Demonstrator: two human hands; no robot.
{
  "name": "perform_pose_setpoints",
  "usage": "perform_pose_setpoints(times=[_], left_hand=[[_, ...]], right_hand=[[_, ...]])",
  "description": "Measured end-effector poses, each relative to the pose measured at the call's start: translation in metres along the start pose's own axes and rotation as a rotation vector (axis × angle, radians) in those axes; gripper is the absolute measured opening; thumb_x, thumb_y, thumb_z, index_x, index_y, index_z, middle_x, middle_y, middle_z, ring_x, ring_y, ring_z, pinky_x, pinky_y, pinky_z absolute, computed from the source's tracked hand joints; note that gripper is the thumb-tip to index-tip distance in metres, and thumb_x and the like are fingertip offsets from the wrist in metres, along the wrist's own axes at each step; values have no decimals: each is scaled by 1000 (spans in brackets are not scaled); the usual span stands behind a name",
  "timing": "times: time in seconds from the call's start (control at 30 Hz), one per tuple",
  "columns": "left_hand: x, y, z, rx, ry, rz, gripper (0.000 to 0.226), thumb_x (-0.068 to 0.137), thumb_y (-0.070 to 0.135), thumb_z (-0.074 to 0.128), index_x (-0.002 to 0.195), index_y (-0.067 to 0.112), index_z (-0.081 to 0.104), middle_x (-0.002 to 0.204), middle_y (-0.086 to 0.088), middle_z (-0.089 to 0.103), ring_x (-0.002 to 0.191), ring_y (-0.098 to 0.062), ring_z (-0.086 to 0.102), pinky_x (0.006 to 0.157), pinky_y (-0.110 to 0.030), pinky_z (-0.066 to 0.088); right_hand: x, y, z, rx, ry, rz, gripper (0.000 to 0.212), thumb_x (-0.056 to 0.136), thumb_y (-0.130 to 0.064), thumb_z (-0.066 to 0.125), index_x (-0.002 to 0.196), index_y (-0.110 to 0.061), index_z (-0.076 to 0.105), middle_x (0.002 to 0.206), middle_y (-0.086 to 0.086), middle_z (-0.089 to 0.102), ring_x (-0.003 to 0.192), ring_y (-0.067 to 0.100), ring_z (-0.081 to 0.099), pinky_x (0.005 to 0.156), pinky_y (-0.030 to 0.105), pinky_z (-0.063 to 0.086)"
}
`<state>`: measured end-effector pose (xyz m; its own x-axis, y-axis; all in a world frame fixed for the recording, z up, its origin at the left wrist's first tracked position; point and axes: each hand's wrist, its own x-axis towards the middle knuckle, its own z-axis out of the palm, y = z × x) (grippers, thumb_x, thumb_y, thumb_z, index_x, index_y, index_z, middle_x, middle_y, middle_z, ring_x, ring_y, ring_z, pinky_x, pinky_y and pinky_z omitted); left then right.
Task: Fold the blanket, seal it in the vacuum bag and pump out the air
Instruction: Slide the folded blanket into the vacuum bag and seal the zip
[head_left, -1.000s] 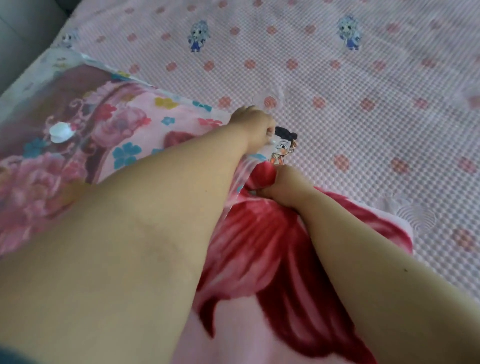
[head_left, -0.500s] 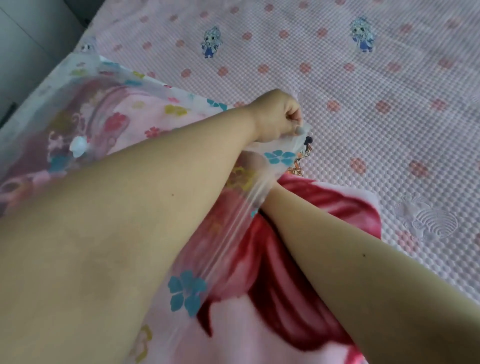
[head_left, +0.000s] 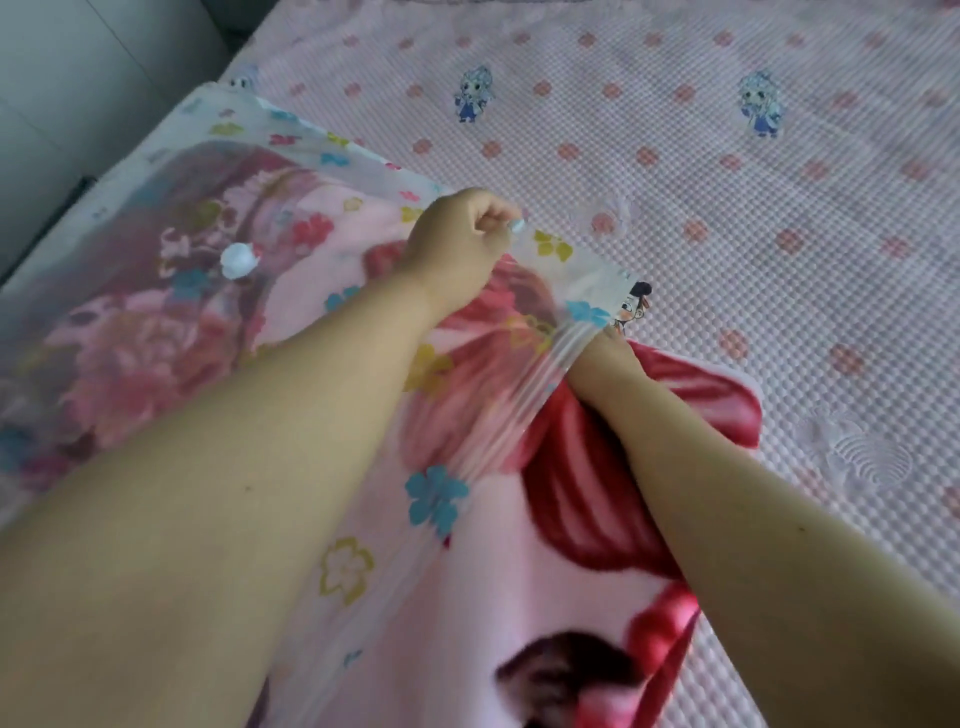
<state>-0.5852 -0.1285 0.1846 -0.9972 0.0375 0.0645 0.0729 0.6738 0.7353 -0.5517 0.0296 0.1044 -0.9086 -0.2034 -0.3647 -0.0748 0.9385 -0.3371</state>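
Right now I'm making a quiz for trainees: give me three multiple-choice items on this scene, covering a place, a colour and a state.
1. Where is the white valve?
A. on the vacuum bag, left of the left hand
B. on the bedsheet
C. in the right hand

2. The blanket part outside the bag is mainly:
A. green
B. pink and red
C. black

3. The left hand is:
A. flat
B. gripping the bag's edge
C. out of view

A: the valve sits on the plastic.
B: pink with red shapes.
B: fingers curl round the plastic.

Open bedsheet (head_left: 727, 218) lies right of the vacuum bag (head_left: 156, 291) (its white valve (head_left: 238, 261) protrudes upward).
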Motion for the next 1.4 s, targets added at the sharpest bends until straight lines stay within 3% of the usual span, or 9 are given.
perform_pose_setpoints(times=[0.2,0.43,0.57,0.73,0.83,0.97,1.13,1.3,1.4], left_hand=[[-116,-46,-29,47,359,-202,20,92,15,59,110,9,66,107,-1,68,100,-15,61,88,-17,42],[-275,-100,-53,188,569,-591,34,87,13,62,121,6,62,115,-15,65,108,-31,58,95,-31,41],[-326,-114,-51,202,556,-633,35,89,13,60,123,3,60,118,-19,62,112,-34,55,98,-36,40],[-377,-134,-53,234,672,-734,34,90,10,56,122,-2,59,117,-21,62,112,-37,54,99,-38,36],[-415,-145,-42,47,680,-990,41,93,13,53,130,-6,50,126,-27,56,119,-39,50,102,-38,34],[-453,-167,-10,-359,426,-1309,39,99,22,44,126,-7,51,127,-27,56,117,-39,54,100,-40,44],[-463,-177,20,-881,474,-1262,36,100,31,47,101,-2,62,89,-18,69,72,-28,64,79,-43,55],[-466,-181,35,-901,542,-1160,29,97,24,56,76,4,57,58,-4,65,49,-18,60,49,-27,49],[-469,-179,38,-841,579,-1118,25,95,24,58,80,5,62,56,1,59,52,-16,54,58,-29,43]], right_hand=[[-102,-59,47,-100,218,-172,76,92,-58,19,152,-14,6,159,9,8,147,26,4,118,42,4],[-175,-126,119,-273,-44,-598,69,97,-55,24,153,-21,3,160,3,-5,145,28,-14,111,52,-18],[-214,-162,147,-308,-8,-647,72,88,-56,46,144,-11,38,151,11,33,140,30,29,111,50,30],[-215,-171,166,-262,-57,-686,76,95,-48,37,151,-9,6,160,8,3,147,25,1,118,40,-3],[-238,-174,173,-300,38,-735,73,85,-51,55,143,-9,40,151,11,36,140,21,30,115,35,20],[-272,-181,186,-416,-11,-489,74,79,-61,46,133,-10,45,132,13,45,117,30,36,94,40,31],[-296,-177,214,-541,-2,-342,74,91,-37,47,147,-3,12,131,19,36,112,34,39,89,41,37],[-280,-166,226,-682,-28,-251,64,96,-13,27,144,11,-9,145,36,19,127,46,31,102,48,32],[-278,-166,235,-654,-1,-242,63,98,-12,24,142,12,-14,145,41,15,132,50,25,109,52,23]])
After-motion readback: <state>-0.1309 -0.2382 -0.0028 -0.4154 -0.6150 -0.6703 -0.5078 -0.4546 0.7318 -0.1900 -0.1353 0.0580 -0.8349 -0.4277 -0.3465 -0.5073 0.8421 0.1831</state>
